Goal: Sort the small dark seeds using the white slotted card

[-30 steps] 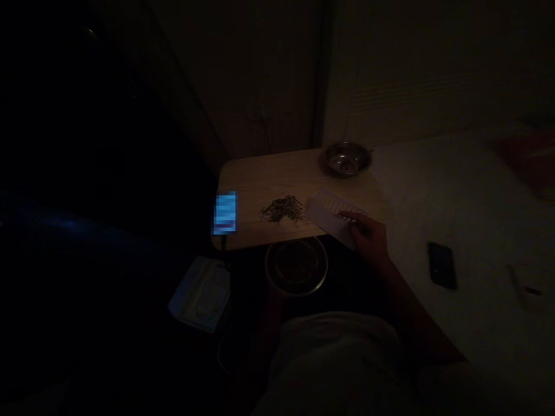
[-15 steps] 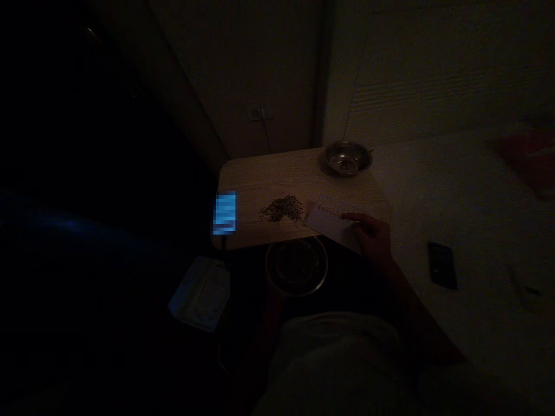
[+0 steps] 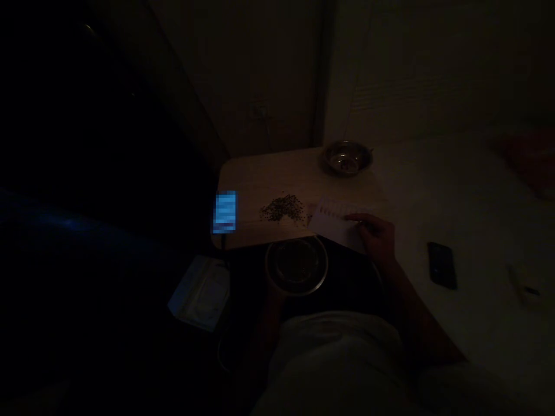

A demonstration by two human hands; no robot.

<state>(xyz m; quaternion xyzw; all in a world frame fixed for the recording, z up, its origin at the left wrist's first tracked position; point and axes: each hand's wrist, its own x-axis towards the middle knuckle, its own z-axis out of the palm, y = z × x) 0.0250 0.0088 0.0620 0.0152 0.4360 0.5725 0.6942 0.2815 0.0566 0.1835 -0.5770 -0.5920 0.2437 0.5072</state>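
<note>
In dim light, my right hand (image 3: pixel 376 232) grips a white card (image 3: pixel 336 224) with a row of dark slots along its far edge, perhaps a spiral notepad; the index finger lies along its top. The card is tilted just right of a loose pile of small dark grains (image 3: pixel 284 208) on the wooden tabletop (image 3: pixel 260 173). Below the table's near edge, my left hand (image 3: pixel 276 293) supports a round bowl (image 3: pixel 297 264) with a shiny pale rim. Its fingers are mostly hidden under the bowl and in shadow. The bowl's contents are too dark to make out.
A metal bowl (image 3: pixel 347 159) stands at the table's back right corner. A lit, blurred screen (image 3: pixel 224 211) is at the left edge. Lower left lies a pale packet (image 3: pixel 202 293). A dark phone (image 3: pixel 442 264) rests on the white surface (image 3: pixel 477 231) at right. A wall socket (image 3: pixel 260 110) is behind.
My right hand and the card have shifted slightly right, away from the grains. My left hand and its bowl have stayed in place. The picture is darker.
</note>
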